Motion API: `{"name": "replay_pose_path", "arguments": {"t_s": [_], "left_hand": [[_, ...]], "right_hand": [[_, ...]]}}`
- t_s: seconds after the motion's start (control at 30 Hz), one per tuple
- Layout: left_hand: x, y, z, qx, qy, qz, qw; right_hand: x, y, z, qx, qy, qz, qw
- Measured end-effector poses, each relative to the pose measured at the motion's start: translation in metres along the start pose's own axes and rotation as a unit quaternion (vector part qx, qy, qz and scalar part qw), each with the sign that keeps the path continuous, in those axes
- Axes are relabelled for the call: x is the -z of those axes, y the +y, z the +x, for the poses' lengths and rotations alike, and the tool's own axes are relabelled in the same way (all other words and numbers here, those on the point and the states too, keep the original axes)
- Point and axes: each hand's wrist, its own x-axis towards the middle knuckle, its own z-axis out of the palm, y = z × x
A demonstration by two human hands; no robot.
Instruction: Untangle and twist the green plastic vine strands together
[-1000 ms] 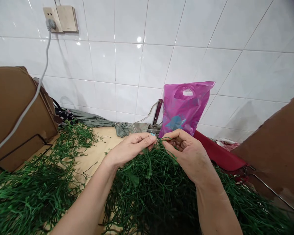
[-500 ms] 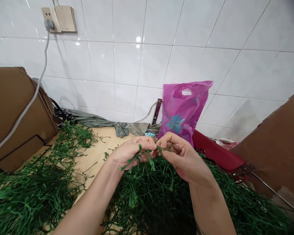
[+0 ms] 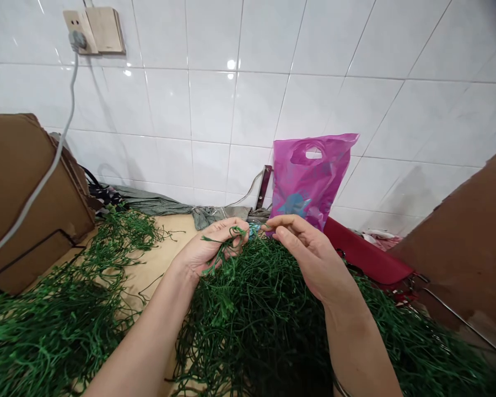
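Observation:
My left hand (image 3: 209,248) is closed around a small bunch of green plastic stems (image 3: 220,258) whose ends stick out below the palm. My right hand (image 3: 310,253) pinches one thin green stem (image 3: 261,227) between thumb and forefinger, just right of the left fingertips. Both hands hover over a big dark green heap of the same stems (image 3: 256,320) that lies in front of me on the tan table (image 3: 165,259).
A second, brighter green pile (image 3: 45,325) covers the table's left side. Brown cardboard boxes stand at left (image 3: 20,187) and right (image 3: 471,231). A pink plastic bag (image 3: 308,176) leans on the tiled wall, with a red case (image 3: 367,256) beside it. A grey cable (image 3: 45,171) hangs from a wall socket.
Both hands rose slightly and moved a little apart. The left hand gathered stems into its palm; the right hand now pinches a single stem drawn out to the right.

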Motion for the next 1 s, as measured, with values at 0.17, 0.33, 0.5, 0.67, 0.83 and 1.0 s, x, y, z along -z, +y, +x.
{"name": "replay_pose_path", "arguments": {"t_s": [0.17, 0.33, 0.5, 0.67, 0.83, 1.0], "left_hand": [[-0.005, 0.002, -0.001, -0.032, -0.001, 0.118, 0.992], [-0.008, 0.004, -0.001, -0.064, -0.015, 0.183, 0.981], [-0.007, 0.003, -0.002, -0.032, -0.033, 0.144, 0.988], [-0.008, -0.003, 0.000, -0.016, -0.032, 0.112, 0.993], [-0.015, -0.003, 0.001, 0.011, -0.032, 0.075, 0.997], [-0.021, -0.010, 0.002, 0.034, -0.044, 0.006, 0.998]], "right_hand": [[-0.015, -0.011, -0.003, -0.043, -0.056, 0.025, 0.997], [-0.018, -0.009, -0.002, -0.045, -0.030, 0.001, 0.999], [-0.016, -0.014, -0.003, -0.047, -0.049, -0.026, 0.997], [-0.017, -0.013, 0.001, -0.009, -0.032, -0.087, 0.996], [-0.019, -0.012, 0.003, -0.001, -0.032, -0.071, 0.997], [-0.019, -0.007, 0.002, -0.029, -0.047, 0.038, 0.998]]}}
